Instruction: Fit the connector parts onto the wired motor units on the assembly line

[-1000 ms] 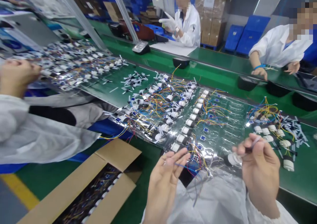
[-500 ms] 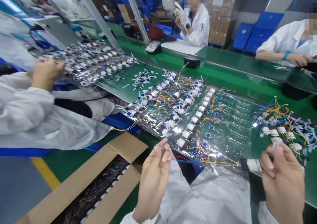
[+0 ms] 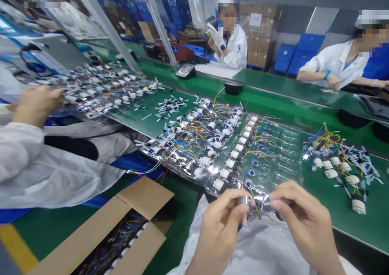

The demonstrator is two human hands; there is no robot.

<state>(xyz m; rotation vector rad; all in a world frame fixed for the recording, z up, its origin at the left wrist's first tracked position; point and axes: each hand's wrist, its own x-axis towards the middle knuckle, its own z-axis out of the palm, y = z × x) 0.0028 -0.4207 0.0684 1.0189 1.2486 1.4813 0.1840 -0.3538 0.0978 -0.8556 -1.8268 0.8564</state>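
A small silvery part (image 3: 244, 200) is located in front of the person's body, at the near edge of the clear tray (image 3: 288, 161). The left hand (image 3: 223, 215) grips it between thumb and fingers. The right hand (image 3: 304, 213), just beside, pinches a pale strip (image 3: 266, 204) between thumb and forefinger; the two pieces are apart. Beyond the hands, the tray bears a slanting row of white-and-black motors (image 3: 239, 148) with coloured wires (image 3: 267, 139). To the right, loose motors (image 3: 335, 160) lie on the green bench (image 3: 343, 204) near a heap of white strips (image 3: 361, 161). To the left, below bench level, stands an opened cardboard box (image 3: 82, 234). A co-worker's hand (image 3: 39, 102) is observed at far left; its grip cannot be determined.
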